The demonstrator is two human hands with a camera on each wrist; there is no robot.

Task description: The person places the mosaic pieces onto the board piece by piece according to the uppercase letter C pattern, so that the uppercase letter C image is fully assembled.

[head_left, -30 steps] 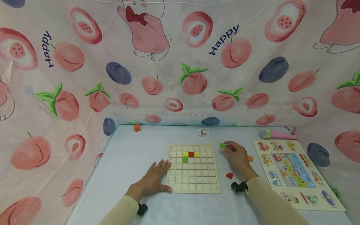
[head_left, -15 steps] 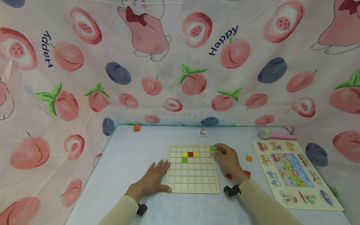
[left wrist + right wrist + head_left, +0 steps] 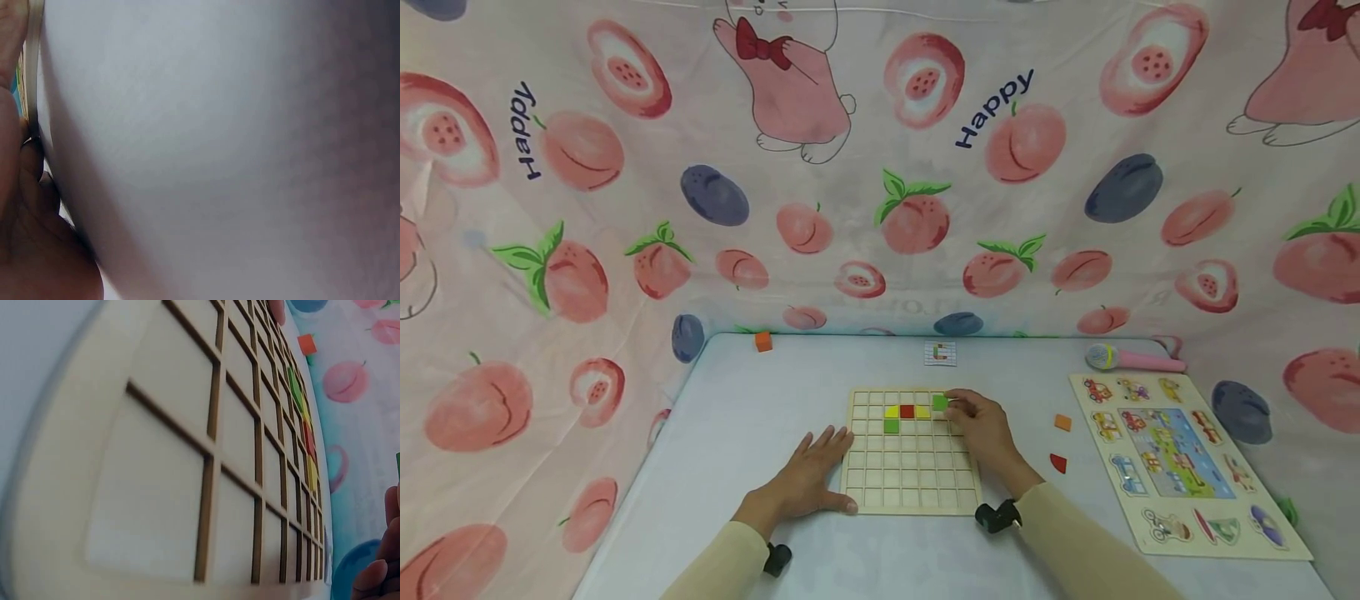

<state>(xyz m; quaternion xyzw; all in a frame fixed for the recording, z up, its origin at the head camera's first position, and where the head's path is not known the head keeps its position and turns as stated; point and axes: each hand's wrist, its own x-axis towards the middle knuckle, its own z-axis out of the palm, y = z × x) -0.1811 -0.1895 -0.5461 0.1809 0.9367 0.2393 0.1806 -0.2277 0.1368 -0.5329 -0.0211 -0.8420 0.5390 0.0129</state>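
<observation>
A pale wooden grid board lies on the table. Its upper cells hold a red square between two yellow pieces, one on the left and one on the right, with a green square below the left one. My left hand rests with spread fingers against the board's left edge. Over the upper right cells, my right hand pinches another green square by its right side. Only a sliver of that square shows in the right wrist view; the left wrist view is mostly white surface.
A small card with a coloured pattern lies behind the board. An orange cube sits far left. To the right are an orange piece, a red rounded piece, a toy microphone and a picture puzzle board.
My right hand has carried the green square leftward from beside the board to over its upper right cells. The arm now hides one red piece and uncovers another. My left hand stays put.
</observation>
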